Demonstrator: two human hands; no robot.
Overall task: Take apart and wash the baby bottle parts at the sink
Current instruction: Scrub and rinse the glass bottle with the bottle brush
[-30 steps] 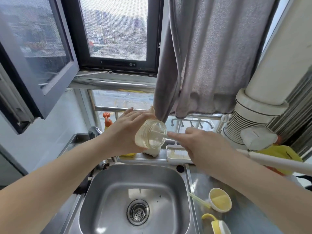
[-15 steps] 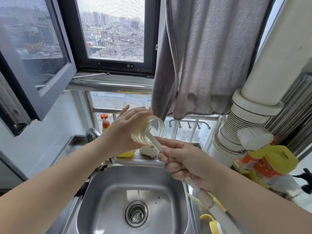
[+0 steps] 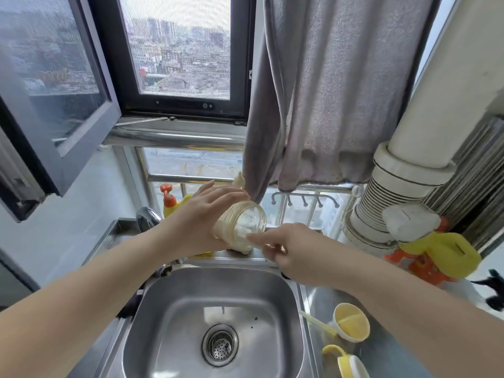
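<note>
Head view: left hand (image 3: 203, 223) wraps fingers and thumb round the clear bottle body (image 3: 240, 225), held tilted above the back edge of the sink (image 3: 169, 309), open mouth turned toward the camera and to the right. Right hand (image 3: 289, 249) sits at the bottle mouth with fingers drawn together around something pale that reaches inside; likely a brush stem, but blur hides the grip itself, so I cannot tell exactly what is pinched. Judged step: scrubbing the bottle interior. To do it well: keep the left grip firm on the body so it does not turn, work the tool right down to the base and around the threaded neck, and hold the mouth over the basin so drips fall in. Containers: bottle shows only a whitish smear or the tool head inside, no standing liquid visible. Sink basin holds no water that I can see; strainer (image 3: 219, 345) is seated in the drain. On the counter to the right, a yellow-lined cap (image 3: 351, 326) lies open side up, apparently empty; a second yellow-and-white part (image 3: 346, 361) sits near the bottom edge, its contents not visible.
</note>
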